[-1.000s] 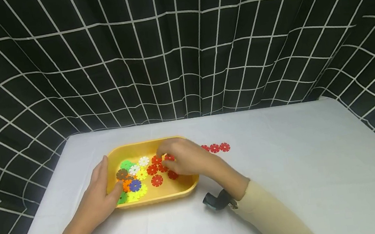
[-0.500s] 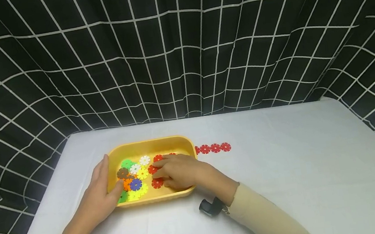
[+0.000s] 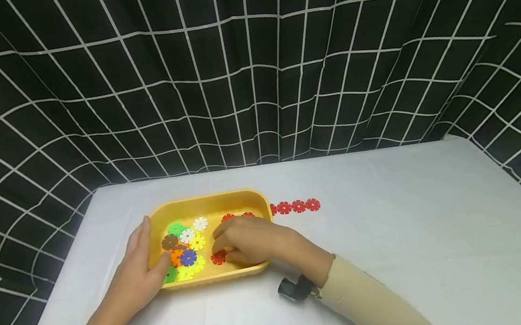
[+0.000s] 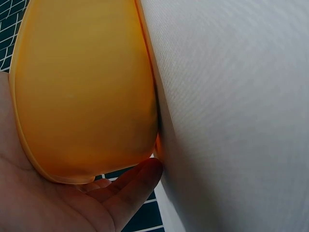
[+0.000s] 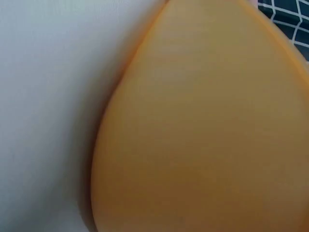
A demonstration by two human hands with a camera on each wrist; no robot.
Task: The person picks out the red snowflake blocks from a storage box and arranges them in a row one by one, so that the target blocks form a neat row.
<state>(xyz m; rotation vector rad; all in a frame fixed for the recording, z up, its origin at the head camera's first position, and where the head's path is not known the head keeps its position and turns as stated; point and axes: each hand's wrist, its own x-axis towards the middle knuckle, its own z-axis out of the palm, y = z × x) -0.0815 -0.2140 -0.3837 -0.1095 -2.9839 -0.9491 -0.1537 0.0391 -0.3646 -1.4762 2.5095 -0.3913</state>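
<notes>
A yellow plastic tray [image 3: 182, 283] holds notched, flower-shaped building discs. My left hand [image 3: 134, 273] grips its left end, thumb over the rim and fingers along the outer wall; the left wrist view shows fingers against the tray's outside. Inside the right half, my right hand [image 3: 247, 238] reaches down over red discs [image 3: 219, 257] with bent, spread fingers, a gap between thumb and fingers. More red discs lie at the tray's far side, the rest hidden under the hand. White, yellow, green, orange, brown discs and a blue disc [image 3: 187, 257] lie in the left half.
A row of several red discs [image 3: 298, 206] lies on the white-covered table [image 3: 396, 232], just right of the tray's far corner. A black curtain with white grid lines [image 3: 250, 77] stands behind the table. Dark wrist mounts [image 3: 295, 289] hang below both forearms.
My right hand has come down toward the tray's near side, fingers spreading over the red discs. The far red discs have slid right. My left hand stays at the tray's left end.
</notes>
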